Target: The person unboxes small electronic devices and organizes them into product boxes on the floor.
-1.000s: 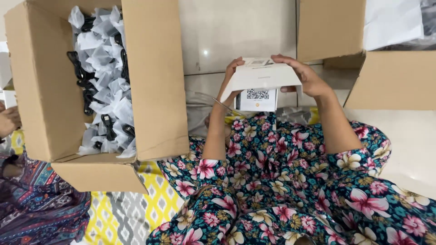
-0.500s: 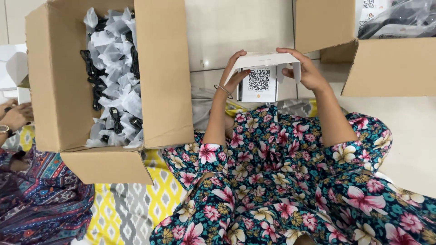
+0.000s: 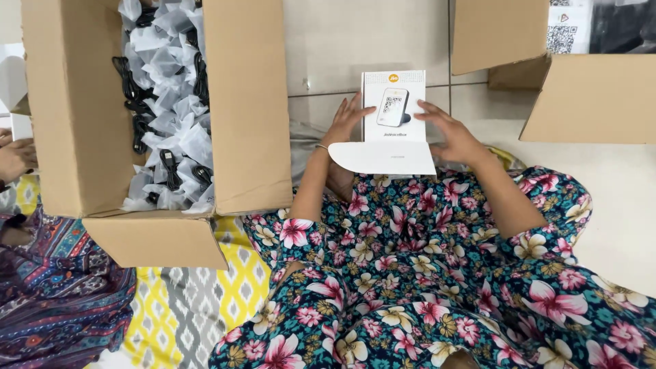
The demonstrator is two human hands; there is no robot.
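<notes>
A person's left hand (image 3: 347,121) is resting its fingers, spread and nearly flat, against the left edge of a small white box (image 3: 393,106). The right hand (image 3: 452,133) is doing the same on the right edge, fingers open and pressing inward, so the two hands are pinching the box between them rather than wrapping around it. The box is lying face up over the tiled floor (image 3: 355,41), just beyond the person's knees, with a picture of a small device on its front. Its white flap (image 3: 383,157) is hanging open toward the person, likely because the hands are steadying the sides while the end is open. A thin bangle (image 3: 321,145) is circling the left wrist. The person is sitting in a dark floral dress (image 3: 424,273). To the left, a large cardboard carton (image 3: 246,102) is standing open, packed with black cables in clear bags (image 3: 167,102). Another open carton (image 3: 588,96) is sitting to the upper right. At the far left edge, someone else's hand (image 3: 14,157) is showing above patterned cloth (image 3: 61,301).
</notes>
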